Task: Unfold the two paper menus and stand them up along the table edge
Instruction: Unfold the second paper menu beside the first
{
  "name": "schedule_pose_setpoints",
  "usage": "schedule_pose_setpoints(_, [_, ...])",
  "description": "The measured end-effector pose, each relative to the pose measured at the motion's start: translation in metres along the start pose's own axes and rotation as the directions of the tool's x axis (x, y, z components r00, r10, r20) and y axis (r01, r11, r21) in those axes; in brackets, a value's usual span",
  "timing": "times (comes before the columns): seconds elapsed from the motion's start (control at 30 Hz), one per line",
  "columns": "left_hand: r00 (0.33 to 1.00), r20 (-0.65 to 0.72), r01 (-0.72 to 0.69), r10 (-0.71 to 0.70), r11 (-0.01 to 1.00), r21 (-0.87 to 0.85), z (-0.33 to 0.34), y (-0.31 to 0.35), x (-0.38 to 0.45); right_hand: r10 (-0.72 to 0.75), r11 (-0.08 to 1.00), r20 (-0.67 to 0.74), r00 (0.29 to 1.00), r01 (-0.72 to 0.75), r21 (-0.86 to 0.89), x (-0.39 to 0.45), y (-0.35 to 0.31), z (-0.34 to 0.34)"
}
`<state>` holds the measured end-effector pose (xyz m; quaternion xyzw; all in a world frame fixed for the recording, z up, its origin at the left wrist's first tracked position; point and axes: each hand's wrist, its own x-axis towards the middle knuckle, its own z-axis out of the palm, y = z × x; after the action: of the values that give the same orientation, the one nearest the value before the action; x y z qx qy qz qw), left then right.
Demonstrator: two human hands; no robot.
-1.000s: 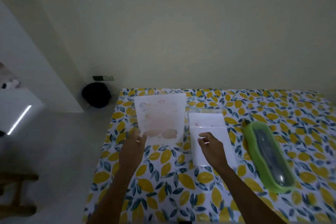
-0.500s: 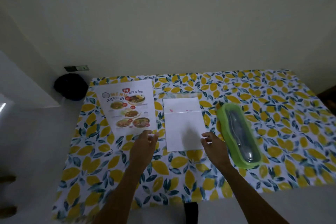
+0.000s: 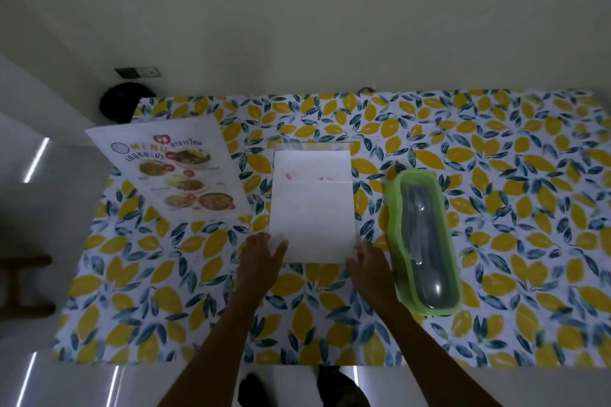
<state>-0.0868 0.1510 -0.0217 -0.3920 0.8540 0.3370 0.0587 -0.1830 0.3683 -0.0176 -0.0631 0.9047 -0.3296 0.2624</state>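
Note:
A printed menu (image 3: 178, 168) with food photos lies unfolded and flat at the table's far left, its corner hanging past the left edge. Beside it, in the middle, lies a folded white menu (image 3: 312, 208), blank side up with a fold line across its upper part. My left hand (image 3: 261, 258) rests at this sheet's near left corner, thumb touching the paper. My right hand (image 3: 370, 261) is at its near right corner, fingers spread at the edge. Neither hand has closed on the paper.
A long green plastic box (image 3: 426, 241) with a clear lid and cutlery inside lies right of the white sheet, close to my right hand. The lemon-print tablecloth (image 3: 529, 208) covers the table against the wall. My feet show below the near edge.
My left hand left the printed menu and moved right to the white sheet's near left corner. My right hand stays at its near right corner. The camera view shifted.

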Motion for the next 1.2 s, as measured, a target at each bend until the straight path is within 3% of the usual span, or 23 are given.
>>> schedule_pose_setpoints(0.27, [0.999,-0.035,0.034,-0.036,0.998,-0.045,0.007,0.007,-0.003,0.024,0.998,-0.013,1.0,-0.023,0.064,0.002,0.001,0.003])
schedule_pose_setpoints(0.43, [0.998,-0.029,-0.058,0.057,0.996,-0.065,0.004,-0.005,-0.015,0.037,0.985,-0.088,0.995,-0.021,0.172,-0.01,0.005,-0.003])
schedule_pose_setpoints(0.8, [0.987,-0.05,-0.158,0.15,0.933,-0.323,-0.039,-0.004,-0.082,-0.012,0.918,-0.255,0.967,0.112,0.381,-0.098,-0.003,-0.014])
schedule_pose_setpoints(0.93, [0.962,-0.059,-0.269,0.266,0.897,-0.351,-0.06,-0.005,-0.107,-0.087,0.927,-0.351,0.932,0.205,0.314,-0.137,-0.006,-0.018])
schedule_pose_setpoints(1.2, [0.939,-0.151,-0.345,0.31,0.851,-0.396,-0.073,-0.008,-0.136,-0.111,0.937,-0.479,0.87,0.253,0.241,-0.166,-0.012,-0.036])
